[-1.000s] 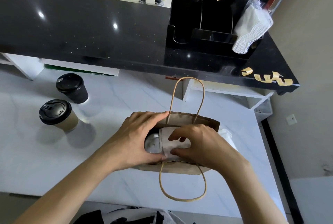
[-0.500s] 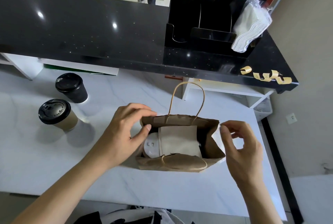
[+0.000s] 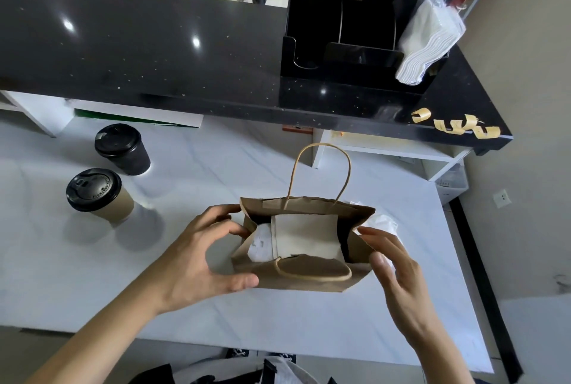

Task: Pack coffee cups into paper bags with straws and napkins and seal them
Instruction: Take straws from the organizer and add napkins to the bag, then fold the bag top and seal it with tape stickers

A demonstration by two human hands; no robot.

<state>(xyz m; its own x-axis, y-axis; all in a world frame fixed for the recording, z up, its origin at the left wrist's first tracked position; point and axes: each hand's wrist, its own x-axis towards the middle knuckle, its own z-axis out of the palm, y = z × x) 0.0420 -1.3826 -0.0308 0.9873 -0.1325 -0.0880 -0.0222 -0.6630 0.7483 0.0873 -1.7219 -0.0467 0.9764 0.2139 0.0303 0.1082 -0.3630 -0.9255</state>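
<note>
two hands: both at the mouth of one paper bag (image 3: 304, 280), none on the loose cups
bag: upright on the white table (image 3: 216, 306), mouth open, far handle standing, near handle flopped forward
contents: white-lidded cup (image 3: 261, 243) with a napkin (image 3: 306, 238) lying over it; no straw seen
step, judged: closing the mouth to seal
doing it well: pinch both side gussets inward evenly, keep the napkin below the fold line, bring the rims flush
left hand (image 3: 197, 257): fingers curled on the left gusset, thumb under the front wall, gripping the bag
right hand (image 3: 391, 263): fingers spread, relaxed, fingertips at the right edge, holding nothing
waiting: brown cup (image 3: 99, 193), black cup (image 3: 123, 149) well left
</note>
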